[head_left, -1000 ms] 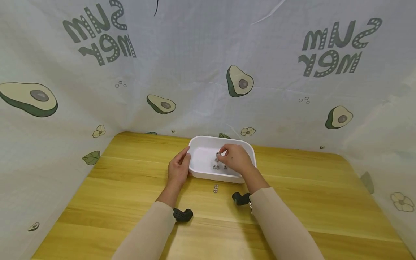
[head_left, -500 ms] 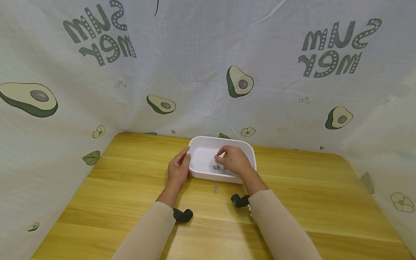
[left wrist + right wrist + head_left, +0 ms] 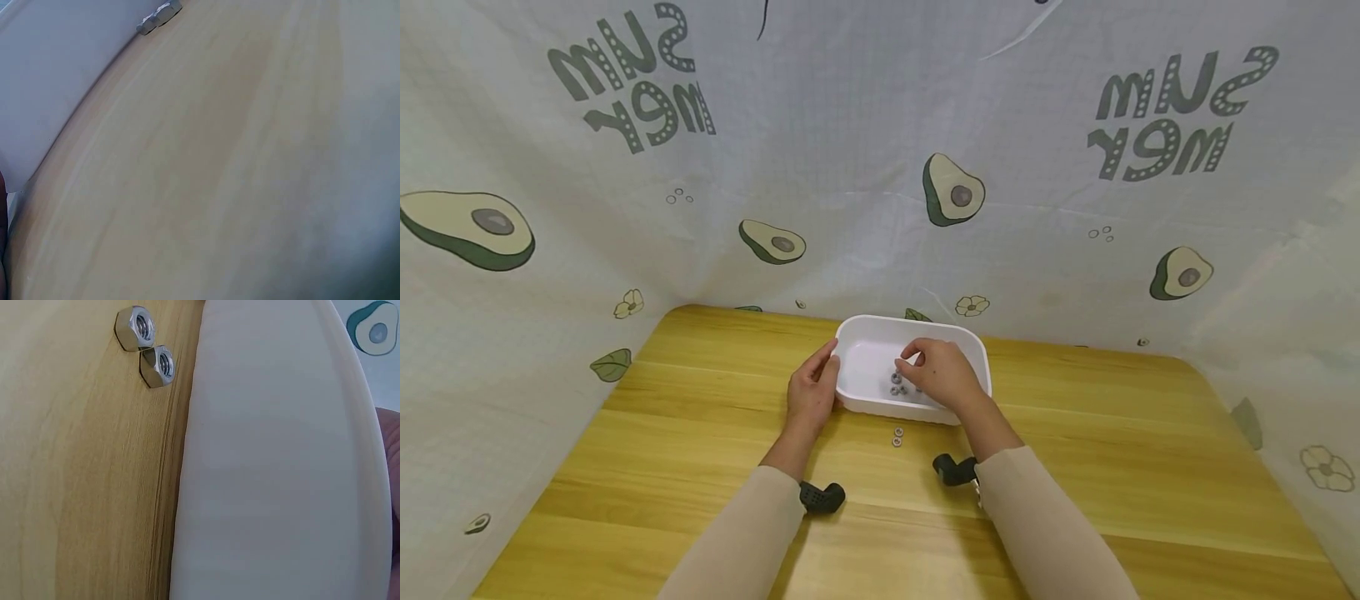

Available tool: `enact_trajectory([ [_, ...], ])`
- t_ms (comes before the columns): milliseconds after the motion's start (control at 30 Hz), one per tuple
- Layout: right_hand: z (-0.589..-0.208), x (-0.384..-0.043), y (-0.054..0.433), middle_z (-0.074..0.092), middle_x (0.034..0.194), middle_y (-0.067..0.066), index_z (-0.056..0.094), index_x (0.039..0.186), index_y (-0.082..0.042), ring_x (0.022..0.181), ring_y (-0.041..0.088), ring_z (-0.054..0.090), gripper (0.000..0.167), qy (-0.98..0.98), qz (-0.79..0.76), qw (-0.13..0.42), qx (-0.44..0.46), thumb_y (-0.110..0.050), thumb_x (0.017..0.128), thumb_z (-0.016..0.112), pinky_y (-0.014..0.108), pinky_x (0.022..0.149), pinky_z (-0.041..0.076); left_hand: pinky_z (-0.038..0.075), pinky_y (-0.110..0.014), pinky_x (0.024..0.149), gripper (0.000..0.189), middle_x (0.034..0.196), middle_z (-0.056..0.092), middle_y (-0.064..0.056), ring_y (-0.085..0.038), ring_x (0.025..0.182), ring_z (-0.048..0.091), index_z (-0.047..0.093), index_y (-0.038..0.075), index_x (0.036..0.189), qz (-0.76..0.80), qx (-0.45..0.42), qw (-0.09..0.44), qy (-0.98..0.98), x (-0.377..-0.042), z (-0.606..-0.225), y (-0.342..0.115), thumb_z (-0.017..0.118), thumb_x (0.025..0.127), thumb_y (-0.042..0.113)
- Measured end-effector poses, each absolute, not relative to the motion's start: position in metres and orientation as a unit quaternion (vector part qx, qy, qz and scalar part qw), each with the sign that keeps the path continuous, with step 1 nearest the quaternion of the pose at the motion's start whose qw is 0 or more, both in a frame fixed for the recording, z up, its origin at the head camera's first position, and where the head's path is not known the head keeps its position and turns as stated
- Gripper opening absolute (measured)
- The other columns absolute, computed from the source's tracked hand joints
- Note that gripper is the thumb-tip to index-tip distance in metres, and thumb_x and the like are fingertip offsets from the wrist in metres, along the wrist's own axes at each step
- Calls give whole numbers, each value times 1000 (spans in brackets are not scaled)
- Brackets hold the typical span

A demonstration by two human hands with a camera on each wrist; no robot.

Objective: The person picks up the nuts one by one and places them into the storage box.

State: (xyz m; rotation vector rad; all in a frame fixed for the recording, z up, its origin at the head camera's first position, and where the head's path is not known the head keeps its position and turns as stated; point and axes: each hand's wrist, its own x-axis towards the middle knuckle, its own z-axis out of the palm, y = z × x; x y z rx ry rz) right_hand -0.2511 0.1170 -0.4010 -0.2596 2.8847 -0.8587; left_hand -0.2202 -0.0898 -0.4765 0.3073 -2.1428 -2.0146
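Observation:
A white plastic tray (image 3: 865, 400) lies near the table's back edge. My left hand (image 3: 811, 392) holds its left end, thumb by the rim. Over the tray's right half, my right hand (image 3: 942, 371) reaches in, thumb and forefinger close together. A small grey bit at those fingertips looks like a nut, largely hidden. Just below them, several metal hex nuts (image 3: 897, 378) lie on the tray floor. Two more nuts (image 3: 157, 366) sit on the table before the tray's front wall (image 3: 275, 462), close together. Only slivers of the hands show in the wrist views.
The wooden table (image 3: 700, 442) extends to both sides and in front of the tray. A pale printed curtain (image 3: 865, 167) hangs right behind it. Black wrist-worn devices (image 3: 822, 497) stick out from both sleeves.
My right hand has moved slightly left and down inside the tray, and the nut seen between its fingertips is now mostly hidden. A nut below sits lower. My left hand stays put.

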Motion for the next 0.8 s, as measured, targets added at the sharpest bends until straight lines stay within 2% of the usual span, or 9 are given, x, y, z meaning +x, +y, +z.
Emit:
enact_trajectory([
  [333,-397,-237,119,63,81,3,73,109,-16,70,18,53,23,950,-295,39,-93,-35,95,70,28,59,43,50,-20,53,38,137,66,-5,-22,93,64,65,32,139,-680,105,89,-720,-219,-476,-90,57,102,37],
  [467,-394,-229,120,61,77,3,73,108,-15,65,18,52,22,947,-305,27,-99,-33,96,70,28,56,41,51,-20,53,37,135,67,-4,-22,90,64,65,33,138,-680,108,88,-719,-219,-476,-89,57,102,37],
  [800,-389,-209,119,60,72,1,74,106,-14,63,17,51,19,939,-329,16,-105,-30,96,71,27,57,42,51,-21,53,37,133,68,-6,-15,78,60,65,31,139,-681,105,92,-719,-220,-477,-90,57,102,36],
])
